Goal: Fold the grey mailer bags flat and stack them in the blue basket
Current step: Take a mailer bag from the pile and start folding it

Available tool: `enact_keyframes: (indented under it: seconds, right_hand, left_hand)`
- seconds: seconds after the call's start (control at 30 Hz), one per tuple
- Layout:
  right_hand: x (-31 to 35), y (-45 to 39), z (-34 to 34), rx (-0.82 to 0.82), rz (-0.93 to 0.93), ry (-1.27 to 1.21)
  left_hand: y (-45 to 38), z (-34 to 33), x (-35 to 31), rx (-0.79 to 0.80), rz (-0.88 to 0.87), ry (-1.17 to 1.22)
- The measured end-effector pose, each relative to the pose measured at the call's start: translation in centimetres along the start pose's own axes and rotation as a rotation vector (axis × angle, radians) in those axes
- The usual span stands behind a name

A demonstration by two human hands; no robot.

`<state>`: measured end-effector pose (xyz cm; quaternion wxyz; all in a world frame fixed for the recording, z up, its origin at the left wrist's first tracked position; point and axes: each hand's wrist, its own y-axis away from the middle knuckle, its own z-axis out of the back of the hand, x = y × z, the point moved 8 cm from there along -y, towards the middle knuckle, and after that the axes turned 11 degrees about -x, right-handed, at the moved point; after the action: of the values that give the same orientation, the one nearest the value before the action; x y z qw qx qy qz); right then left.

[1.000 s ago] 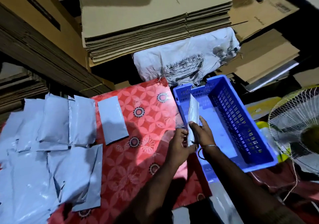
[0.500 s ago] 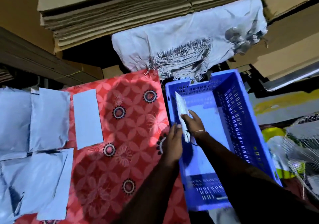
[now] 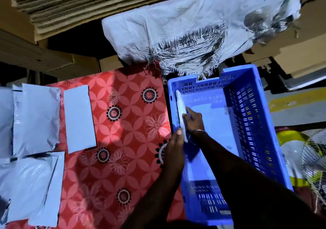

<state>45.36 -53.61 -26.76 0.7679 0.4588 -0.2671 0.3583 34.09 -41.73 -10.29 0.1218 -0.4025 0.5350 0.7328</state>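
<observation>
Grey plastic, folded into a narrow flat strip, stands on edge against the inner left wall of the blue perforated plastic basket (image 3: 250, 115); this folded grey mailer bag (image 3: 180, 108) is the only one I can make out inside, and the rest of the pale basket floor around it shows bare. The right hand (image 3: 193, 120) is down in the basket with its fingers laid along the strip's side, pressing it toward the wall; whether the thumb curls round behind it is hidden, so I cannot tell if that grip is clamped or just pushing. The left hand (image 3: 174, 149) meets the strip's near end at the basket's rim, fingers fairly straight, steadying more than pinching as far as I can see.

On the desk, covered by a red cloth with a floral print (image 3: 123, 140), one more folded grey rectangle (image 3: 79, 118) lies flat and is not yet in the basket. Just beside it, at the left edge, a spread of unfolded grey mailer bags (image 3: 35, 122) overlaps loosely, puffed and creased.

By my reading the task is near its beginning: one bag is being placed, one is folded and waiting, and several are untouched. The strip also leans upright and not flat, so it may need laying down for a proper stack.
</observation>
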Motion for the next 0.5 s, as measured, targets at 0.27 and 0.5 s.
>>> enact_keyframes:
  seconds: [0.27, 0.5]
  right_hand:
    - [4.1, 2.6, 1.7, -0.072, 0.101, 0.064]
    - [7.2, 5.5, 5.9, -0.222, 0.142, 0.007]
  left_hand:
    - [-0.1, -0.4, 0.5, 0.055, 0.018, 0.004]
    - [1.7, 0.9, -2.0, 0.105, -0.028, -0.049]
